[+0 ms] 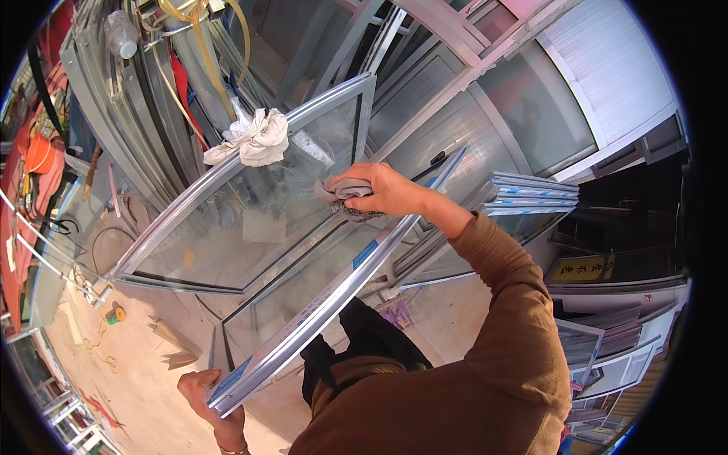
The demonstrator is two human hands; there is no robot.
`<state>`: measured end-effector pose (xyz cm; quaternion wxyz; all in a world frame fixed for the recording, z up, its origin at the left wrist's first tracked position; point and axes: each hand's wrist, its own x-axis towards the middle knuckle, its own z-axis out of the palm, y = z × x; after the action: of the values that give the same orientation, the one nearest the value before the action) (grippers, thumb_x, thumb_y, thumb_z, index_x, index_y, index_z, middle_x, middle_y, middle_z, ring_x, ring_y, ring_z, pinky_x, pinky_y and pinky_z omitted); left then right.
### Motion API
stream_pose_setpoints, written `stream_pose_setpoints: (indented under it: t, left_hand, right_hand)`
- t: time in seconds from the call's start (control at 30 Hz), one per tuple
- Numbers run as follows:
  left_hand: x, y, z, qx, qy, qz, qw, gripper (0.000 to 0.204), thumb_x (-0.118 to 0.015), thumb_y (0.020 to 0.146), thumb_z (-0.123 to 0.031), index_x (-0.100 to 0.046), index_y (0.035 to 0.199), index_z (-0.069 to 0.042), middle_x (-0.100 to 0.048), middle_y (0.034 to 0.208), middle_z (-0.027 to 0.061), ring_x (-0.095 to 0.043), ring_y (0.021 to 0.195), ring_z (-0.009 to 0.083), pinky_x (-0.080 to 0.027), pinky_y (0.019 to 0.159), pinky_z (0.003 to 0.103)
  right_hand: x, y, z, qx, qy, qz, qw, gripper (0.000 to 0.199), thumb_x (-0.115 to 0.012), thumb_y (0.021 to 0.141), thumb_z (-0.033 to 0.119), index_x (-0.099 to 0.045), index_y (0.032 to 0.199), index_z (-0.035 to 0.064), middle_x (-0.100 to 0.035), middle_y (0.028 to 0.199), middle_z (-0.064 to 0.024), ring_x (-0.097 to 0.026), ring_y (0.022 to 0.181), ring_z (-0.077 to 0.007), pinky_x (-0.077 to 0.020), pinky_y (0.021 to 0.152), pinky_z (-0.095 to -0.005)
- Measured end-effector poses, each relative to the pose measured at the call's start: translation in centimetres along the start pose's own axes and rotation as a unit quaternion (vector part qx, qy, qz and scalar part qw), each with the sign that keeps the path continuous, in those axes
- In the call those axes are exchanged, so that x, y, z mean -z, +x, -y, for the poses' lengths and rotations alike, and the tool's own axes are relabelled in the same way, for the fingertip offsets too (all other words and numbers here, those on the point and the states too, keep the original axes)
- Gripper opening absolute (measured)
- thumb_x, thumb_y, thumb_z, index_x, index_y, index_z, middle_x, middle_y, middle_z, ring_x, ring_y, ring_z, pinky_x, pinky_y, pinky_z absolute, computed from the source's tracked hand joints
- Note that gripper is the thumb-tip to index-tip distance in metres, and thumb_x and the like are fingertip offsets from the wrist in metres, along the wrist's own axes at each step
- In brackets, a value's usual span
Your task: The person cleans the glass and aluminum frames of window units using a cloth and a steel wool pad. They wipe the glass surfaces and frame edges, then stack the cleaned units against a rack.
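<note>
My right hand is closed round a crumpled grey cloth, with a dark, speckled wad below it that looks like a scouring pad. It is over the far side of an aluminium-framed glass panel, which stands tilted in front of me and has blue tape along its frame. At the panel's lower left end, my left hand grips the frame corner; some of its fingers are hidden behind it. Beyond stands a second framed glass panel, with a crumpled white cloth draped over its top edge.
Long aluminium profiles lean at the back left, with a clear plastic bottle among them. Several stacked frames stand at right. On the floor lie a small orange and green spool and a folded brown piece.
</note>
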<state>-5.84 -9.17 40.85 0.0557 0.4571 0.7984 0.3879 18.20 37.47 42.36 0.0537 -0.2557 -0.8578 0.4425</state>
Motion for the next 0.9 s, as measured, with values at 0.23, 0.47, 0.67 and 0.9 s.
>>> stream_pose_setpoints:
  t: [0.23,0.47,0.67,0.9]
  left_hand:
    - [-2.8,4.7,-4.8,-0.133,0.049,0.028,0.99,0.026,-0.072,0.097,-0.025,-0.063,0.109,-0.004,-0.063,0.1,0.0103,-0.053,0.098,0.0332,-0.044,0.091,0.047]
    - [-7.0,8.9,-11.1,-0.212,-0.008,0.004,0.977,0.035,-0.086,0.086,-0.013,-0.056,0.1,-0.002,-0.058,0.094,0.0103,-0.051,0.088,0.0325,-0.042,0.079,0.046]
    - [-9.7,10.9,-15.5,-0.238,-0.014,0.0,0.971,0.046,-0.092,0.084,-0.022,-0.053,0.097,-0.001,-0.054,0.095,0.0131,-0.05,0.091,0.0349,-0.042,0.077,0.048]
    - [-11.9,12.2,-18.3,-0.254,-0.011,-0.02,0.967,0.052,-0.094,0.084,-0.027,-0.051,0.094,-0.001,-0.052,0.093,0.013,-0.05,0.088,0.0351,-0.043,0.078,0.05]
  right_hand:
    - [1.4,-5.7,6.3,0.115,0.042,-0.147,0.981,0.055,-0.083,0.093,0.006,-0.069,0.145,0.0075,-0.07,0.132,-0.0137,-0.069,0.117,-0.0322,-0.0563,0.101,-0.0399]
    - [3.9,-8.4,4.4,0.211,-0.068,-0.229,0.948,0.048,-0.081,0.088,0.018,-0.075,0.136,0.0107,-0.069,0.127,-0.0131,-0.072,0.104,-0.0376,-0.0597,0.087,-0.0435]
    - [8.1,-10.8,2.9,0.272,-0.15,-0.173,0.935,0.075,-0.087,0.082,0.061,-0.074,0.133,0.0085,-0.067,0.126,-0.0109,-0.069,0.099,-0.0334,-0.057,0.08,-0.0429]
    - [11.2,-11.4,1.7,0.252,-0.239,-0.085,0.934,0.063,-0.096,0.071,0.044,-0.071,0.118,0.0112,-0.064,0.11,-0.0062,-0.068,0.091,-0.0314,-0.0556,0.073,-0.0464]
